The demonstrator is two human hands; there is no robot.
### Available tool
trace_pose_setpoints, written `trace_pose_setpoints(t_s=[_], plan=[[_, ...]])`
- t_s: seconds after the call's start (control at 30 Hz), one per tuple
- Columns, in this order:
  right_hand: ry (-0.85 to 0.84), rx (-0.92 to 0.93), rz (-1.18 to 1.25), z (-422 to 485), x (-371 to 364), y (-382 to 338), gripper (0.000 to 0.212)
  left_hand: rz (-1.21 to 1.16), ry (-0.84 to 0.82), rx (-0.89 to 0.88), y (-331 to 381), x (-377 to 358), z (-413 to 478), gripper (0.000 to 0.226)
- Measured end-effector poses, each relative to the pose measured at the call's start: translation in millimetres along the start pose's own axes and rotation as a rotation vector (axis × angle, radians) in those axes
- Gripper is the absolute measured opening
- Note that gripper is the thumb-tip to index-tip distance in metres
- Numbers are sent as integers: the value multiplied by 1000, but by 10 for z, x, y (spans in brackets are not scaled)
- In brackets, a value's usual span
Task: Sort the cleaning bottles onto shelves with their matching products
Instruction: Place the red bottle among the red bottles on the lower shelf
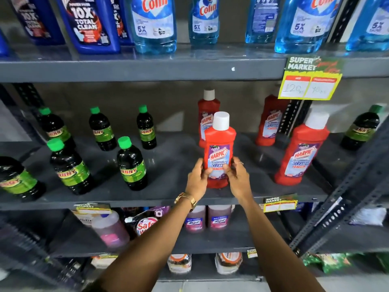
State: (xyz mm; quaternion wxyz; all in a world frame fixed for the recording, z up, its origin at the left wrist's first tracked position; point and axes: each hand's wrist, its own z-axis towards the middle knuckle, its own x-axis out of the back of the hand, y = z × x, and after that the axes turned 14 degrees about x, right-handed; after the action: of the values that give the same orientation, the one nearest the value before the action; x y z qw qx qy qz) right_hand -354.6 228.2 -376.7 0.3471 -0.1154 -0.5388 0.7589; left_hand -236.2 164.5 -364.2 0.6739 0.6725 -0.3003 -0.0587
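Harpic bathroom cleaner bottle stands upright at frame centre on the middle shelf. Left hand and right hand clasp its lower sides, hiding the label's edges.

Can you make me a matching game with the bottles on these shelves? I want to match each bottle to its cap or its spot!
Things:
1. Harpic bottle in the two hands
2. Sunny bottle
3. Colin bottle
4. Lizol bottle

Clues:
A. green cap
B. top shelf, blue liquid
C. white cap, red body
D. shelf below the hands, pinkish liquid

Pairs: 1-C, 2-A, 3-B, 4-D

The left hand and right hand hold the Harpic bottle upright at the front of the middle shelf.
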Motion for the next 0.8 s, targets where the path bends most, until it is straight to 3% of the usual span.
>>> trace_pose_setpoints(t_s=[0.1, 0.23, 0.4, 0.57, 0.7, 0.8], plan=[[13, -32, 7, -55, -31, -67, 45, 37, 11, 23, 1, 34, -52, 34], [106, 10, -124, -276, 56, -235, 54, 67, 174, -63, -44, 97, -257, 66], [143, 427, -150, -249, 92, -1155, 27, 274, 384, -591, 553, 437, -672, 52], [247, 779, -113, 29, 14, -2370, 24, 212, 678, -966, 1579, 1055, -729, 29], [294, 798, -22, 597, -165, -2929, 25, 198, 764, -883, 2242, 1649, -426, 29], [91, 503, -69, 1140, -419, -3072, 51, 190, 659, -641, 2461, 1896, -164, 53]])
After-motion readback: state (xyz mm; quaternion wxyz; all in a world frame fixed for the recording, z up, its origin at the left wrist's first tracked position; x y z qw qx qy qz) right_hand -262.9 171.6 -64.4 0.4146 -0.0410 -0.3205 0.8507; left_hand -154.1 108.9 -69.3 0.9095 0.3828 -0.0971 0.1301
